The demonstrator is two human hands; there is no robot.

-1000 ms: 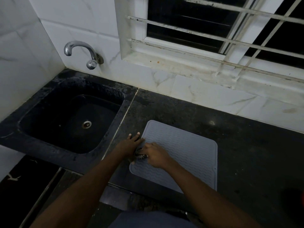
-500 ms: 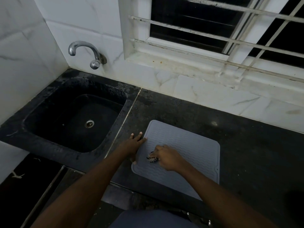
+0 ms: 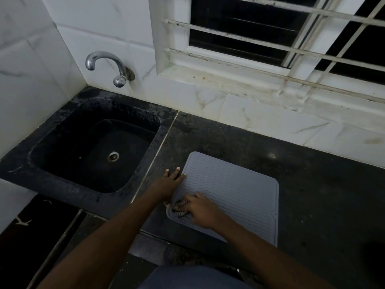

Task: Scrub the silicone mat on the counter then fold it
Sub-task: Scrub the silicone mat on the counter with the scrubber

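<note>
Head view: the grey silicone mat (image 3: 233, 195) lies flat on the dark counter (image 3: 312, 184), with the sink (image 3: 93, 151) at its 9 o'clock. The left hand (image 3: 168, 184), fingers straight, presses the mat's 9 o'clock edge, likely to pin it against sliding. The right hand (image 3: 200, 211), knuckles up, curls around 1 dark scrubber (image 3: 180, 207) at the 7 o'clock corner.

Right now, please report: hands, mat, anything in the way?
Left hand flat on left edge of mat. Right hand grips scrubber at near-left corner. Mat flat, not folded. Sink apart, left.
</note>
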